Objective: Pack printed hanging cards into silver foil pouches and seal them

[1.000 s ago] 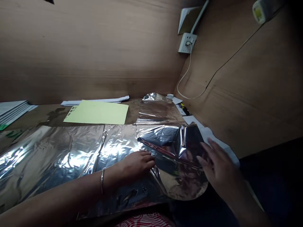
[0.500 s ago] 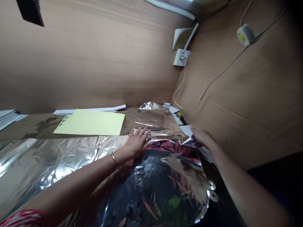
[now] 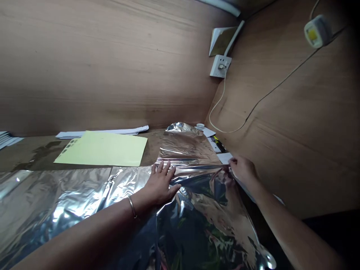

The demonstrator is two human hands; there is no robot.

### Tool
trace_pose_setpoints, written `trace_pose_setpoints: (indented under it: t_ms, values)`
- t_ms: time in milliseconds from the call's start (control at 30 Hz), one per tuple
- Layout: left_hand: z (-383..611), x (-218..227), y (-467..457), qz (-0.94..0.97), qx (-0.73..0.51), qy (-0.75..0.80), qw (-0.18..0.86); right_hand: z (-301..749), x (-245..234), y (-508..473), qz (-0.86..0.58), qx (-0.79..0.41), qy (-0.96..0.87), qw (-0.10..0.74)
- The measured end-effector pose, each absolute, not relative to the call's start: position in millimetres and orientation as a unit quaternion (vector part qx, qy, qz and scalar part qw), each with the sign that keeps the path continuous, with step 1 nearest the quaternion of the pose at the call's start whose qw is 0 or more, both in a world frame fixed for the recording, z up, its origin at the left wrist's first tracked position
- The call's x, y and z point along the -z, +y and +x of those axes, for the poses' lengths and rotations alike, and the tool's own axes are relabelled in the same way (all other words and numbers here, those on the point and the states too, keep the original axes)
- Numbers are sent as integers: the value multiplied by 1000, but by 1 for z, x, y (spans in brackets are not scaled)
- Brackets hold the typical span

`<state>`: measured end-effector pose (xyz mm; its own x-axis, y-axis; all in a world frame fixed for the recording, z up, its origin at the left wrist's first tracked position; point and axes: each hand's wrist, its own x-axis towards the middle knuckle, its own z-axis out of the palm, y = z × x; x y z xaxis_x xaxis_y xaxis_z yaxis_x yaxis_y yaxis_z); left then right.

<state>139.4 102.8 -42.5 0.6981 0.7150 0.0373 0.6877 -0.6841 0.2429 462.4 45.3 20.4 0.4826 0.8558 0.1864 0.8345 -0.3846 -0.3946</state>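
I have the left hand [image 3: 159, 186] pressed flat on the silver foil sheet [image 3: 202, 221], fingers spread, and the right hand [image 3: 243, 170] pinching the sheet's lifted edge between its fingers [image 3: 232, 162]. The sheet lies along the near edge of the surface [image 3: 30, 159], just before a pale green card [image 3: 101, 150].

Mine in hand, 6 o'clock: silver foil sheet [image 3: 202, 225], mirror-glossy, crinkled. 11 o'clock: pale yellow paper sheet [image 3: 101, 149], matt, smooth. 12 o'clock: wood-veneer panel [image 3: 98, 67], fine-grained, low sheen. 1 o'clock: white plastic wall socket [image 3: 221, 66], smooth. On my wrist: polished metal bangle [image 3: 131, 207].
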Motion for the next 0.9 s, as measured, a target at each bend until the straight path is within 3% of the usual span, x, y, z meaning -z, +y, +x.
trace_pose_setpoints:
  t_ms: [233,500,900]
  values:
    - [140,31,103,915,-27,390,103,409,13,33,-749,-15,-662,25]
    - [131,35,100,920,-61,377,89,406,28,31,-755,24,-654,-54]
    - [127,39,100,920,-54,373,104,449,11,47,-833,92,-546,2]
